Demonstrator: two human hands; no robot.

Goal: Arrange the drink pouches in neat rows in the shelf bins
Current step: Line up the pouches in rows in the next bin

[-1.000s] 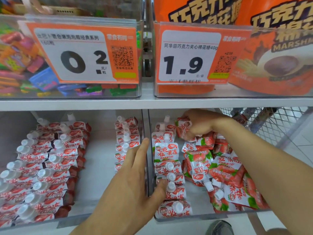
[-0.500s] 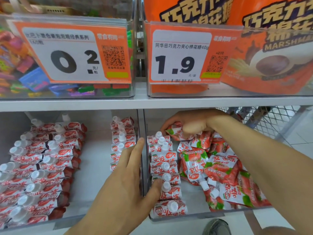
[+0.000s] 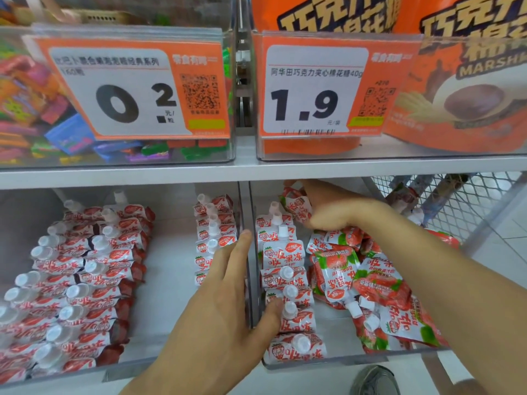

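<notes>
Deep inside bin, right hand [image 3: 328,206] around pouch [image 3: 296,206]

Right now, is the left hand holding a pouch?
No. The left hand lies flat across the divider between bins; only the right hand grips a pouch.

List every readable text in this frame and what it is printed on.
"0.2": left price tag
"1.9" and "阿华田巧克力夹心棉花糖40g": right price tag
"MARSH", cut off: orange marshmallow bag
"吸果冻": drink pouch in the right bin
Left tag's name line, QR codes, barcode and pouch small print: too blurred.
</notes>
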